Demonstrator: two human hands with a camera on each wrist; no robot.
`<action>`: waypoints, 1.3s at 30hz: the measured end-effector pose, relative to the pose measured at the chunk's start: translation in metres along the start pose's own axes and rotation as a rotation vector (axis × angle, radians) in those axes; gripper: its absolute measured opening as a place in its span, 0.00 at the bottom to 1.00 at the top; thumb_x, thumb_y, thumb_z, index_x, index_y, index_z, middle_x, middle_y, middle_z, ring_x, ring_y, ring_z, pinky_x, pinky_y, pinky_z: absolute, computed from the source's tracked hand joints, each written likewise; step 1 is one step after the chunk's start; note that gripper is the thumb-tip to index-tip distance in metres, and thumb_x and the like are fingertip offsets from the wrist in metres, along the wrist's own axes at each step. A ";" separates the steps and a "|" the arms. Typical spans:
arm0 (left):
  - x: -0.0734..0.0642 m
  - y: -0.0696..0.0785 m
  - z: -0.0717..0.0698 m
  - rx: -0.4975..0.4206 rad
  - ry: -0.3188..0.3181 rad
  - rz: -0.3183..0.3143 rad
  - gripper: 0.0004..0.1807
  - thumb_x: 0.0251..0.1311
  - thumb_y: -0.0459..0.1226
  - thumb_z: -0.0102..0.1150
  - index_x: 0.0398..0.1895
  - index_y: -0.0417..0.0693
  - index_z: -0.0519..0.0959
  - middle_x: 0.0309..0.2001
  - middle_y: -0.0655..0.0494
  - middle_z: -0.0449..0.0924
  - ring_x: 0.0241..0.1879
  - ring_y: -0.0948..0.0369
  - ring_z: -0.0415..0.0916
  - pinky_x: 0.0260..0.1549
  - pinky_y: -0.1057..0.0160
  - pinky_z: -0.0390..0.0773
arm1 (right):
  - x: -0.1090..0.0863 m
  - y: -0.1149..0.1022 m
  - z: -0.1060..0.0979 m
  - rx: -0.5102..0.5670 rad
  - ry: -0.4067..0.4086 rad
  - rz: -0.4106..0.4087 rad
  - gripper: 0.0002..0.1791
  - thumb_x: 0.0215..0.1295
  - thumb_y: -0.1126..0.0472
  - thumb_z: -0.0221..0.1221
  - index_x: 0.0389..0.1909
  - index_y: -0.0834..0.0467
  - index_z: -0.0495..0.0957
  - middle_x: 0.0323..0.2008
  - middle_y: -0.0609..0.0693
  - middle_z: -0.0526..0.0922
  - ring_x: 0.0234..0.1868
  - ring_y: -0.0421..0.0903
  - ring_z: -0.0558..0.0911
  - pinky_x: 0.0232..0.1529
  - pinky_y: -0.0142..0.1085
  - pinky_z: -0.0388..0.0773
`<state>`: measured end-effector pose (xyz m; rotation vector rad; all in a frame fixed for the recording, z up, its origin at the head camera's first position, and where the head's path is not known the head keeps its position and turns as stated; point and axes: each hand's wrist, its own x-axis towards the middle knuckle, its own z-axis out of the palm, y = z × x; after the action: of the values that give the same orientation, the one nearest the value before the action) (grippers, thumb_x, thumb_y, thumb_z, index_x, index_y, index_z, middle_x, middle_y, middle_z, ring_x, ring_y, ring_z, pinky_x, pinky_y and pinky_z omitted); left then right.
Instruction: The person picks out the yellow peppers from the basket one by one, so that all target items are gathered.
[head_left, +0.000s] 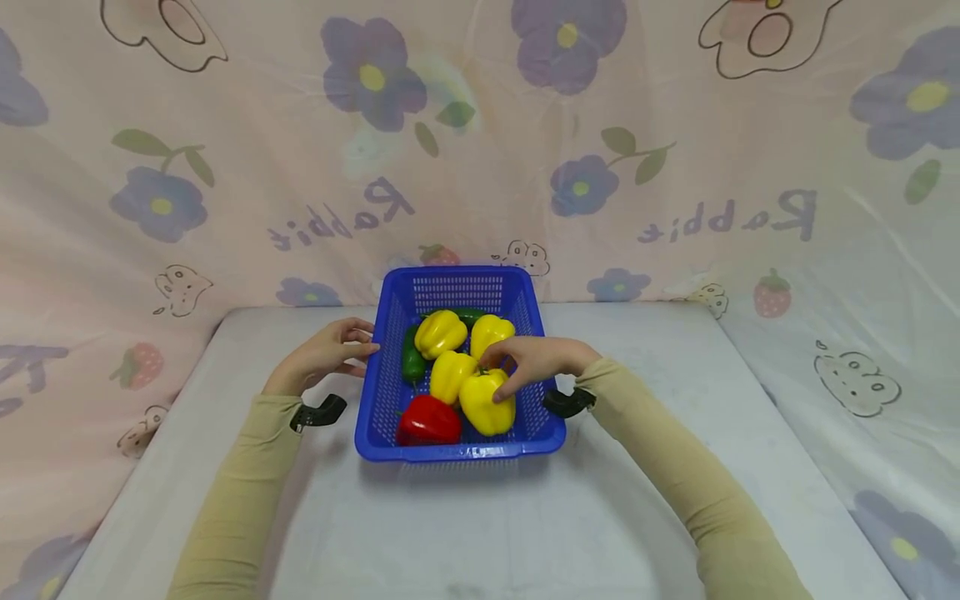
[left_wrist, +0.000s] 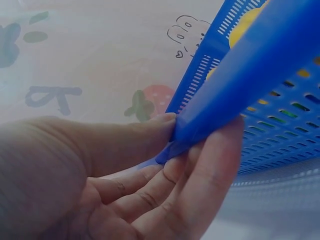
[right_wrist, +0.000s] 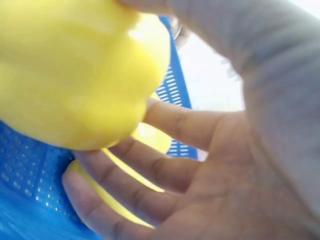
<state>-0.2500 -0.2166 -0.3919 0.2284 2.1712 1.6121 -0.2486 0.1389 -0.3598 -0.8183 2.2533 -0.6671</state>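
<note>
In the head view, a blue plastic basket holds several bell peppers. My left hand pinches the basket's left rim; the left wrist view shows the thumb on top of the rim and the fingers beneath it. Inside the basket, my right hand grips the front yellow bell pepper. Seen from the right wrist, that yellow pepper lies between the thumb above and the fingers at its side and underneath. Close by are three more yellow peppers and a red bell pepper.
A slim green pepper lies along the basket's left side, and another green vegetable sits at the back, partly hidden. The basket stands on a white-covered table. A printed curtain hangs behind the table and at its sides.
</note>
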 end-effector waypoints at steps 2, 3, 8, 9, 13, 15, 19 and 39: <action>-0.001 0.001 0.000 0.005 -0.002 0.002 0.28 0.66 0.34 0.56 0.64 0.30 0.57 0.49 0.37 0.68 0.40 0.53 0.77 0.40 0.54 0.82 | -0.003 0.001 -0.001 0.008 0.022 -0.018 0.38 0.53 0.46 0.69 0.63 0.55 0.69 0.55 0.47 0.74 0.54 0.47 0.72 0.56 0.40 0.72; -0.001 0.001 0.000 0.009 -0.002 0.002 0.28 0.66 0.34 0.56 0.64 0.30 0.57 0.49 0.37 0.68 0.40 0.53 0.77 0.40 0.54 0.82 | -0.004 0.001 -0.001 0.012 0.034 -0.031 0.38 0.53 0.46 0.69 0.63 0.55 0.69 0.54 0.47 0.74 0.54 0.48 0.72 0.56 0.40 0.72; -0.001 0.002 0.001 0.020 -0.005 0.004 0.30 0.66 0.35 0.56 0.64 0.30 0.56 0.50 0.37 0.67 0.40 0.54 0.77 0.40 0.54 0.82 | -0.011 0.004 -0.004 0.029 0.089 -0.081 0.37 0.54 0.49 0.69 0.63 0.57 0.69 0.54 0.49 0.74 0.55 0.52 0.72 0.57 0.47 0.71; -0.001 0.002 0.001 0.019 -0.006 0.003 0.30 0.66 0.35 0.56 0.65 0.30 0.56 0.50 0.36 0.67 0.40 0.54 0.77 0.40 0.54 0.82 | -0.013 0.005 -0.005 0.036 0.098 -0.089 0.37 0.54 0.49 0.69 0.63 0.57 0.68 0.55 0.50 0.73 0.55 0.52 0.71 0.58 0.48 0.70; -0.003 0.002 0.001 0.017 -0.009 0.005 0.31 0.66 0.35 0.57 0.65 0.30 0.56 0.50 0.36 0.67 0.40 0.54 0.78 0.40 0.54 0.82 | -0.017 0.007 -0.007 0.081 0.121 -0.120 0.37 0.55 0.52 0.69 0.64 0.59 0.67 0.59 0.51 0.71 0.59 0.54 0.70 0.60 0.50 0.68; -0.003 0.001 0.001 0.014 -0.012 0.009 0.31 0.66 0.35 0.56 0.65 0.30 0.56 0.50 0.36 0.67 0.39 0.54 0.78 0.40 0.53 0.82 | -0.020 0.008 -0.008 0.109 0.137 -0.135 0.37 0.56 0.53 0.68 0.65 0.59 0.67 0.61 0.52 0.70 0.59 0.53 0.70 0.60 0.49 0.69; -0.002 0.001 0.001 0.015 -0.013 0.015 0.30 0.66 0.34 0.56 0.65 0.30 0.56 0.49 0.36 0.67 0.38 0.54 0.79 0.40 0.53 0.82 | -0.026 0.010 -0.012 0.176 0.182 -0.148 0.36 0.56 0.54 0.68 0.64 0.59 0.67 0.61 0.53 0.69 0.57 0.52 0.73 0.57 0.43 0.73; 0.002 -0.005 -0.003 0.013 -0.006 0.043 0.29 0.66 0.34 0.57 0.64 0.29 0.57 0.50 0.36 0.67 0.38 0.54 0.78 0.38 0.53 0.82 | -0.052 0.032 -0.032 0.447 0.449 -0.227 0.30 0.62 0.60 0.63 0.64 0.61 0.66 0.61 0.55 0.69 0.59 0.55 0.71 0.58 0.46 0.72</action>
<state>-0.2520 -0.2201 -0.3965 0.2847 2.1872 1.6185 -0.2517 0.2046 -0.3383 -0.7540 2.2638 -1.5254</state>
